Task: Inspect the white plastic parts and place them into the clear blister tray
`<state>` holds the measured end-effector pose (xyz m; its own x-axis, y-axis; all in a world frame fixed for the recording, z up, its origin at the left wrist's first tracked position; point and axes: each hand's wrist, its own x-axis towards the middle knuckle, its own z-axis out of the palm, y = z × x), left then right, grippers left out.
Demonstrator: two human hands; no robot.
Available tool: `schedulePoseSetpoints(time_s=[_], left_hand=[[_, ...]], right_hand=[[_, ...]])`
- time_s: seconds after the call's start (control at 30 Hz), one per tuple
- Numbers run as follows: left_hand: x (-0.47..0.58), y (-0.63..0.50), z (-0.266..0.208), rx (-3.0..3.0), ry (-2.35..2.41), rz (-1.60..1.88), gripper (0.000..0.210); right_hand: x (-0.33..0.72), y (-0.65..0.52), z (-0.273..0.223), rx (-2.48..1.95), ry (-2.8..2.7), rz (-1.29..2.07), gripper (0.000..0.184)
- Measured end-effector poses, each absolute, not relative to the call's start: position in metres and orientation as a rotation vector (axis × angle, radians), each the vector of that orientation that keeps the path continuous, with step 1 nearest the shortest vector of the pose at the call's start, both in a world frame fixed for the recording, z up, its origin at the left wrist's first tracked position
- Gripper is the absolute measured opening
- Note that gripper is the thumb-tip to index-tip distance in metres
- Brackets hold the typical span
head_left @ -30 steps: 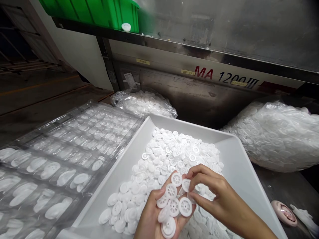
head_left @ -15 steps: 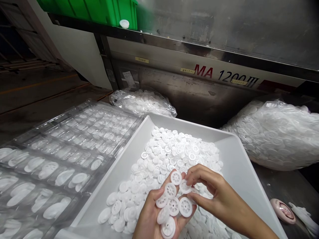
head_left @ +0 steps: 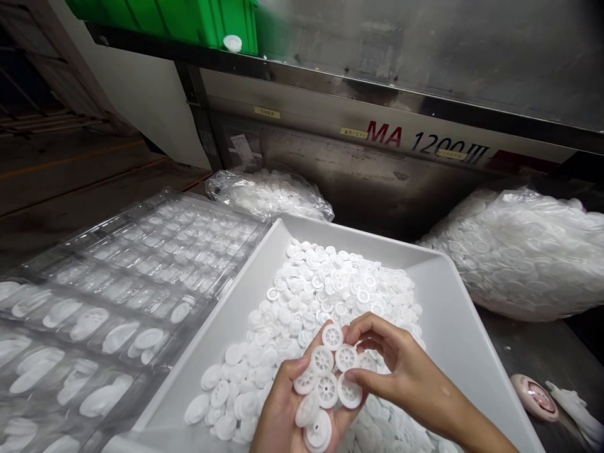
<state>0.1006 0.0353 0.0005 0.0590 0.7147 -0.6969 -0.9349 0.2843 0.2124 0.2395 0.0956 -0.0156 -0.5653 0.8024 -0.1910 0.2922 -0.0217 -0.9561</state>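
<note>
My left hand (head_left: 287, 402) is cupped palm up over the bin, holding several small white plastic wheels (head_left: 327, 390) with spoked centres. One at the bottom of the pile shows a toothed gear (head_left: 318, 430). My right hand (head_left: 394, 355) reaches in from the right, its thumb against the wheels at the edge of my left palm. Between its thumb and curled fingers sits a white plastic wheel (head_left: 367, 362), partly hidden. Beneath both hands, a heap of similar white wheels (head_left: 330, 283) lies in the grey bin (head_left: 438, 283).
Clear compartment trays (head_left: 155, 251) holding white wheels stand left of the bin. Clear bags of white parts lie behind (head_left: 274, 192) and at right (head_left: 533, 251). A green crate (head_left: 189, 22) and a loose white part (head_left: 233, 43) rest on the machine ledge. A pink round object (head_left: 535, 397) lies at right.
My right thumb and fingers have shifted slightly left around the wheels. A spoked wheel they partly covered now lies face up in plain view. My left hand has barely moved.
</note>
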Motion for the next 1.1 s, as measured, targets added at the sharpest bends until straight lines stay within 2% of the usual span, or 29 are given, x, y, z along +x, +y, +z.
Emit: schedulePoseSetpoints(time_s=[0.43,1.1], left_hand=[[0.099,0.033,-0.007,-0.384,0.752,1.298,0.049],[0.100,0.038,0.005,-0.373,0.884,1.327,0.046]], right_hand=[[0.240,0.095,-0.010,-1.142,-2.013,1.474,0.032],[0.247,0.106,-0.017,-1.037,-1.881,1.720,0.029]])
